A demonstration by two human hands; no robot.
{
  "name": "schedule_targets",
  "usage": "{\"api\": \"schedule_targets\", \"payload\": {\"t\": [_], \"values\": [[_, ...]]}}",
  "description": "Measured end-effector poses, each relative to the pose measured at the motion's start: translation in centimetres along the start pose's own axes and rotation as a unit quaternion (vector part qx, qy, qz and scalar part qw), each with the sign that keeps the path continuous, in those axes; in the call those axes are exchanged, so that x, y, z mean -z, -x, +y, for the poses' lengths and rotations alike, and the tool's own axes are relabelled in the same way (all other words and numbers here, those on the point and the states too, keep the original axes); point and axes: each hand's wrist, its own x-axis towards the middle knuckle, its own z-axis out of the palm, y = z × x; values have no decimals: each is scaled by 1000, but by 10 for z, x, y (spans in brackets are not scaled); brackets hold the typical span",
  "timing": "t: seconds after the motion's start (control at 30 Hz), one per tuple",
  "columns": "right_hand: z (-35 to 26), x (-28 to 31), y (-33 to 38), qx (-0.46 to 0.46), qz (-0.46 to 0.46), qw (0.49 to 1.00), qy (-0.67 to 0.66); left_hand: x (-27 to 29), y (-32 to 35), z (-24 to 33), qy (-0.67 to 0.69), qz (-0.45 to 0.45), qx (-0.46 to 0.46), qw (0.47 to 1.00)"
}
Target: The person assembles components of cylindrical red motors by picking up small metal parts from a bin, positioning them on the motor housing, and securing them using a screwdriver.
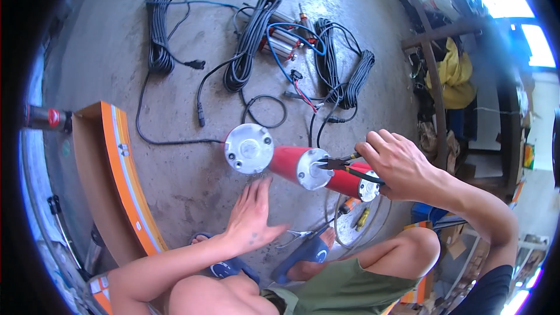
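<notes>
In front of me three red cylinders stand on the floor with pale metal end caps facing up: a left one [249, 149], a middle one [286, 161] and a right one [343, 184]. My right hand [399, 163] is closed on the handles of a pair of pliers [336, 164]. The jaws are over the middle cylinder's cap, near its centre; whether they grip anything there is too small to tell. Below the left cylinder is my left hand [251, 213], its fingers stretched out and holding nothing.
Coiled black cables [253, 44] lie beyond the cylinders, beside silver cylinders with red ends [281, 45]. An open orange cardboard box [125, 181] stands at left. Near my feet are small pliers [296, 234], an orange-handled tool [350, 205] and a yellow tool [363, 217]. A cluttered rack [431, 41] stands at right.
</notes>
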Motion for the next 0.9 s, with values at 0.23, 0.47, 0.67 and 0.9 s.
{"api": "schedule_targets", "payload": {"t": [0.23,0.47,0.67,0.9], "values": [[-15,25,-30,73,-26,990,121,-38,-36,2,81,254,-147,952],[-18,35,-48,120,-45,975,181,-57,-101,-1,138,362,-261,884],[-37,55,-62,87,-143,985,49,-58,-101,-7,139,393,-247,875],[-79,56,-37,-157,-302,936,-91,-71,-106,-1,168,359,-265,879]]}}
